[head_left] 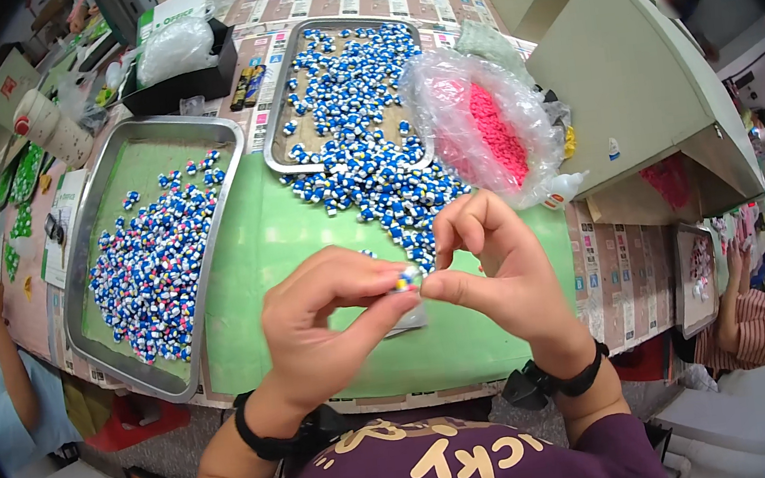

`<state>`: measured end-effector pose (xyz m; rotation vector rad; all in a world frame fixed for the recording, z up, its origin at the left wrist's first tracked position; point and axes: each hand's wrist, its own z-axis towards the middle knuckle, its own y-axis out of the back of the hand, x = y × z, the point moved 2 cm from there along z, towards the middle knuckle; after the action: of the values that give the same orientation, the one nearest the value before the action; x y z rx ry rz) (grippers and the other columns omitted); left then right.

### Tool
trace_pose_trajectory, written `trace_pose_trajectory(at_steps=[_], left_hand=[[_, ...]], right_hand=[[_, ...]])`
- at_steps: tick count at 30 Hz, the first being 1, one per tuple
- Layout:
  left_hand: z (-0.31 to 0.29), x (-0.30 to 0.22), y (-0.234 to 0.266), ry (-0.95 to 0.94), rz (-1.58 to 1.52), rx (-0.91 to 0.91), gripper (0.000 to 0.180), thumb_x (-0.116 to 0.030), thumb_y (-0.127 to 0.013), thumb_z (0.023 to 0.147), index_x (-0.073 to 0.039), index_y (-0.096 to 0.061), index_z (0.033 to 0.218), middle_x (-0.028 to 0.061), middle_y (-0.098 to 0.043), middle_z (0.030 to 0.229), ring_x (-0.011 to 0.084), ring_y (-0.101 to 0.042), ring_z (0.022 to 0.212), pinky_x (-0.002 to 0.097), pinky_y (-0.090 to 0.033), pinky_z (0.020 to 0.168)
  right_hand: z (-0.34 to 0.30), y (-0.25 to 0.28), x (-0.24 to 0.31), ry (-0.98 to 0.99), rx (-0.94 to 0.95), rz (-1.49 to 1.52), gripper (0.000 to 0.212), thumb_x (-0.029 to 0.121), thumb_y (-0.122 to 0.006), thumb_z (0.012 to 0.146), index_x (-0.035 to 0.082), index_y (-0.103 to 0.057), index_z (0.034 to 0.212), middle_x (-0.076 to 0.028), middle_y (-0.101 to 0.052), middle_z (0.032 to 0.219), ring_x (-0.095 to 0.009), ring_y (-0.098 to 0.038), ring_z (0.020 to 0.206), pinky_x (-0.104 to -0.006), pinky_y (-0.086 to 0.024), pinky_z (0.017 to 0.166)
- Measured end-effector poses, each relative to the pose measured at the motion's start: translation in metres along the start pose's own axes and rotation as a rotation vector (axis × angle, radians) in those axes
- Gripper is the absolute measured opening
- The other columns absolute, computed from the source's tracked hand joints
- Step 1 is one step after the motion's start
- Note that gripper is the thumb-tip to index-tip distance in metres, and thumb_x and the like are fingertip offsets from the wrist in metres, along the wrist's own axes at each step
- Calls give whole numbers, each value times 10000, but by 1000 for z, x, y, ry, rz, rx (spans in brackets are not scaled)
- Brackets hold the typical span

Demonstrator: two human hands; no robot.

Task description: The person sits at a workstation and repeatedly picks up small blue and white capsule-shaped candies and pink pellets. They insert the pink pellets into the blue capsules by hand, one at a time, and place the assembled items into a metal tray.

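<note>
Between the thumb and forefinger of my left hand [321,318] is a small blue-and-white plastic piece [407,280] with a touch of yellow. My right hand [501,267] is close beside it, its thumb tip at the piece and its curled forefinger a little apart from the thumb. Just beyond my hands, a heap of loose blue-and-white pieces [397,204] spills onto the green mat [252,226]. It comes from a metal tray [270,149] of similar pieces. Under my fingers a small pale object [404,320] is mostly hidden.
At the left stands another metal tray [203,309] with many pieces showing pink spots. An open plastic bag of small pink parts [496,134] lies at the right, by a grey cabinet [615,67]. A black box [183,90] holds clear plastic. Other people sit at both sides.
</note>
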<state>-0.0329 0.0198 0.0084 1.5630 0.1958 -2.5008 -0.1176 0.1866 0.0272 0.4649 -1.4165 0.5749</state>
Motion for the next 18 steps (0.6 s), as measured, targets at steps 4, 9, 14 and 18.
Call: trace_pose_trajectory(at_steps=[4,9,14,18], left_hand=[[-5,0,51,-40,156,-208,211,141,-675,768,-7,-621,908,104,-636,937,135,-629,788,223,-544,637],[-42,5,163,13,582,-498,147,85,-661,840,5,-590,940,50,-595,960,82,-595,795,198,-508,692],[-61,6,216,313,1002,-570,129,-33,-674,881,13,-605,979,34,-602,978,68,-547,717,204,-483,638],[-34,-2,178,205,1141,-492,166,-70,-687,864,-14,-621,1004,29,-599,985,89,-505,672,235,-441,560]], right_hand=[[-2,49,2,155,-151,-300,345,11,-760,777,67,-420,783,-16,-520,846,-98,-502,815,-256,-434,749],[-19,84,-26,-83,-96,-701,195,-75,-643,752,27,-481,789,-71,-584,740,-169,-597,746,-291,-469,675],[-30,81,-52,-112,93,-869,141,-68,-560,754,61,-513,789,-56,-586,702,-254,-599,735,-361,-415,759],[-28,73,-50,-48,80,-1015,113,-26,-563,784,78,-518,783,-43,-580,700,-269,-577,733,-380,-376,779]])
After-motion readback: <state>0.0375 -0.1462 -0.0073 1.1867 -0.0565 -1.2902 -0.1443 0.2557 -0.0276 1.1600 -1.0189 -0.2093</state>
